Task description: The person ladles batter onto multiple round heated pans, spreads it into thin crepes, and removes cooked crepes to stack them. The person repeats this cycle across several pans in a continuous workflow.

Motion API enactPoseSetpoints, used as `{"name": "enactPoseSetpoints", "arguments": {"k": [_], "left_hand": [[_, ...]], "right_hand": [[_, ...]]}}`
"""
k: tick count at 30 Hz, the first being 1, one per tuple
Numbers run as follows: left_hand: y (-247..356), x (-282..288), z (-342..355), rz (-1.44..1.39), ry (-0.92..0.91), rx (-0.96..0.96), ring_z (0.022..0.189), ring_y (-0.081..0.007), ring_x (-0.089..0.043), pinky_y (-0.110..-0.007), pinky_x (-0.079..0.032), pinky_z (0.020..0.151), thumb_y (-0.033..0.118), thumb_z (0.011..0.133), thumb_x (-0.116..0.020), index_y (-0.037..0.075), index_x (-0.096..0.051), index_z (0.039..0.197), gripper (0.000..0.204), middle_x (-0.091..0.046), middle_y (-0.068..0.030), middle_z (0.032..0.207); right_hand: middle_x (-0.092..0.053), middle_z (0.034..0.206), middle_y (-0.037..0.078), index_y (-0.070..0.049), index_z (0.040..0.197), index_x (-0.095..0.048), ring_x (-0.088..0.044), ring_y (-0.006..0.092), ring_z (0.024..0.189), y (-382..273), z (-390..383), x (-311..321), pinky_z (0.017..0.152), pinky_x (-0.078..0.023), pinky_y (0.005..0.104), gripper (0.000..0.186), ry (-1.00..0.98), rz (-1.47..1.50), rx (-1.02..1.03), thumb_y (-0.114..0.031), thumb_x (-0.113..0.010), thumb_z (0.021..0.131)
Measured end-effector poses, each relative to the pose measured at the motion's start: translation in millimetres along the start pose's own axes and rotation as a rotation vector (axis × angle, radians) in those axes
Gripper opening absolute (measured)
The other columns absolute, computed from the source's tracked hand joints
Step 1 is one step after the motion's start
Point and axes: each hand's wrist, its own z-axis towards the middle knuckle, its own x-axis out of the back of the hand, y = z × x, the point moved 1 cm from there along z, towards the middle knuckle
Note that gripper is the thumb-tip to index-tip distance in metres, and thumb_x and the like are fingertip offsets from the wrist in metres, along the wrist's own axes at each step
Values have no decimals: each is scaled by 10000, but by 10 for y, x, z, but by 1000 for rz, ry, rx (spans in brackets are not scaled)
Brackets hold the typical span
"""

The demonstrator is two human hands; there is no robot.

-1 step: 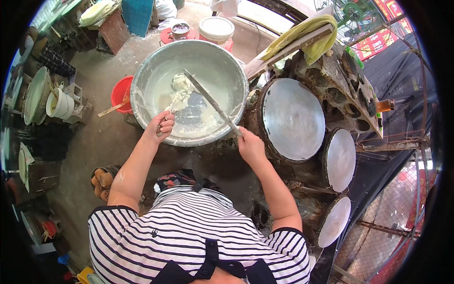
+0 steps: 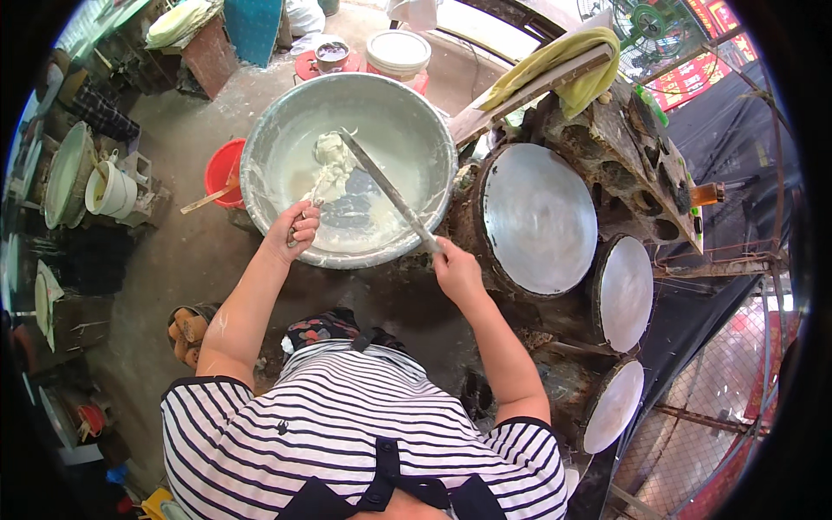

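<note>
A wide grey basin (image 2: 249, 178), its inside smeared with pale batter, stands in front of me. My left hand (image 2: 295, 229) is closed round the handle of a batter-coated ladle (image 2: 328, 184) over the basin's near left part. Thick pale dough (image 2: 333, 151) clings to the ladle's head and hides most of its shape. My right hand (image 2: 457, 269), at the basin's near right rim, grips one end of a long flat stick (image 2: 390, 192). The stick slants far left across the basin, its tip against or just above the dough.
Several round flat griddles, the largest (image 2: 539, 218) nearest the basin, line the right side. A yellow cloth (image 2: 589, 74) hangs over a board beyond them. Left of the basin stands a red bucket (image 2: 223, 165) with a wooden stick. A lidded white tub (image 2: 398, 54) stands behind.
The stick's tip has shifted slightly right over the dough, and my right hand has moved a little left. My left hand and the ladle stay nearly still.
</note>
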Motion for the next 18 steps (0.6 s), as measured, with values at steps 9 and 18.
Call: {"name": "enactPoseSetpoints", "arguments": {"k": [9,18], "left_hand": [[309,-64,-144,76,46,-8,362,-61,-314,-189,-278,288,203,947,-425,60,-421,757,238,-366,11,525],[451,358,142,235,184,-23,381,-48,-322,-178,-252,295,181,930,-445,94,-430,748,202,-401,20,555]], "right_hand": [[-569,663,31,-12,982,-574,-487,92,483,107,-37,-789,404,-383,228,151,-681,1131,-814,-88,-511,868],[-556,667,39,11,943,-549,-483,109,486,73,579,-1029,398,-378,245,113,-527,1336,-885,-53,-492,869]]}}
